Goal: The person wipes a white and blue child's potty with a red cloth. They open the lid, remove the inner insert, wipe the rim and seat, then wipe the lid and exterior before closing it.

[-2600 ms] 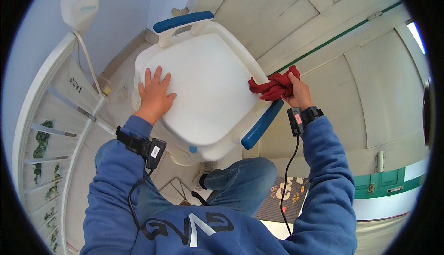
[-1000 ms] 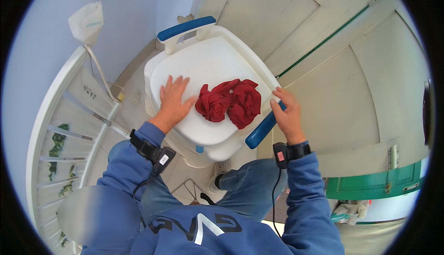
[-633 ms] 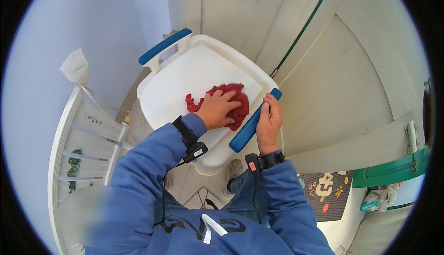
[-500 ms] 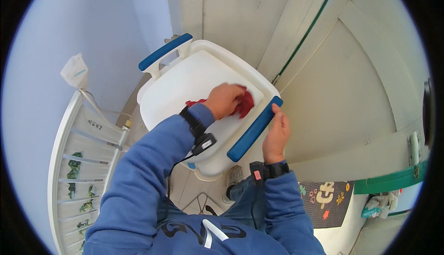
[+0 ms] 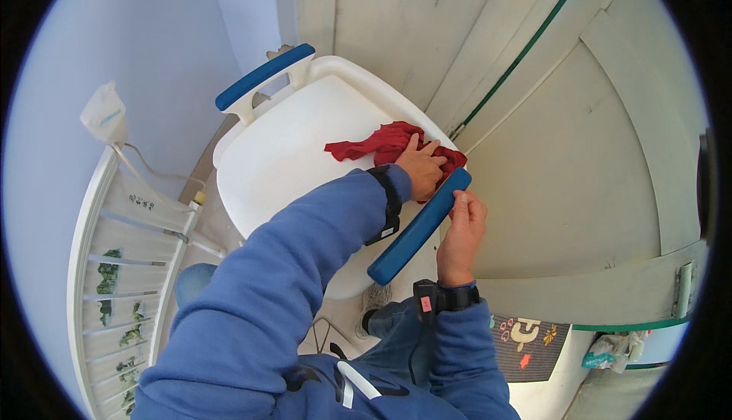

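A white plastic chair (image 5: 282, 165) with a blue far-left armrest (image 5: 264, 77) and a blue near-right armrest (image 5: 419, 227) stands before me. On its seat, toward the right edge, lies a crumpled red cloth (image 5: 379, 142), one end trailing left. My left hand (image 5: 418, 170) presses down on the cloth, its fingers bent over the bunched fabric and slightly apart; the thumb is hidden. At the upper end of the near-right armrest, my right hand (image 5: 462, 233) grips with thumb and fingertips, its palm beside the armrest.
A white slatted rack (image 5: 122, 267) stands at the left by the wall, with a white cup-shaped object (image 5: 105, 113) above it. Cream door panels (image 5: 412, 31) rise close behind and right of the chair. A dark patterned mat (image 5: 530, 359) and plastic bags (image 5: 614, 351) lie lower right.
My left hand has moved right across the seat with the red cloth, toward the near-right armrest. More of the cloth shows now. The right hand keeps its hold on the armrest.
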Available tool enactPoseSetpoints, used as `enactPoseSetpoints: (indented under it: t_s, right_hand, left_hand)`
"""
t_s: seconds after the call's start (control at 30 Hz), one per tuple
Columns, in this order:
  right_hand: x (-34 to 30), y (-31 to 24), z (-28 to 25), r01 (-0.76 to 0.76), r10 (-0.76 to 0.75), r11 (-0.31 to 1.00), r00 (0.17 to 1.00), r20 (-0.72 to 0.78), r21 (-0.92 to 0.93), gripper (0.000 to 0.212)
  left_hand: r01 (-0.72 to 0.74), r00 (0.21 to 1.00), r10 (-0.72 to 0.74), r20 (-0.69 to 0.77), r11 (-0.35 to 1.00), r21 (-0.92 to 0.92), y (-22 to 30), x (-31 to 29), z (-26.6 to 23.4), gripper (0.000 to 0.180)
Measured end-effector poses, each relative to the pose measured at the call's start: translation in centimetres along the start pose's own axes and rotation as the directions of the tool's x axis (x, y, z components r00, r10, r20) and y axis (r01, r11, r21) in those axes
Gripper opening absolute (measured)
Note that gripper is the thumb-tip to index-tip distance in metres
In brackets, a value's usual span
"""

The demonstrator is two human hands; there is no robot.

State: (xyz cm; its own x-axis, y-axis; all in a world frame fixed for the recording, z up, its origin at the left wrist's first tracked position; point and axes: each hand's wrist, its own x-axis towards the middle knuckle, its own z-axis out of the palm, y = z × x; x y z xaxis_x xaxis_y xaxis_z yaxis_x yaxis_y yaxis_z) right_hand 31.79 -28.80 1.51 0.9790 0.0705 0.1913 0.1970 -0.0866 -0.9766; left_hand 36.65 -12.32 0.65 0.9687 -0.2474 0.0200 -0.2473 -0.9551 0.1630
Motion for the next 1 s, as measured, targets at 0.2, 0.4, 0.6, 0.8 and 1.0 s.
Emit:
enactPoseSetpoints:
  t_s: [0.2,0.4,0.6,0.8,1.0]
  right_hand:
    - [-0.5,0.4,0.8,0.277,-0.261,0.896,0.961,0.092,-0.346,0.035]
    - [-0.8,1.0,0.1,0.308,-0.283,0.893,0.951,0.123,-0.327,0.039]
    - [-0.5,1.5,0.1,0.334,-0.307,0.886,0.942,0.133,-0.322,0.036]
    - [-0.1,1.2,0.3,0.354,-0.328,0.878,0.935,0.134,-0.321,0.037]
    - [-0.1,1.5,0.1,0.416,-0.388,0.843,0.909,0.15,-0.342,0.035]
  left_hand:
    - [-0.036,0.997,0.041,0.065,0.996,-0.082,0.0,-0.4,-0.4,0.032]
    - [-0.027,0.994,-0.006,0.111,0.956,0.292,0.9,1.3,-0.9,0.041]
    - [0.055,0.991,-0.086,0.103,0.961,0.271,1.0,2.3,-0.4,0.046]
    - [-0.002,0.981,-0.036,0.188,0.981,0.196,0.9,2.2,-0.6,0.054]
    - [-0.078,0.993,0.059,0.098,0.975,0.207,0.7,1.0,-0.7,0.052]
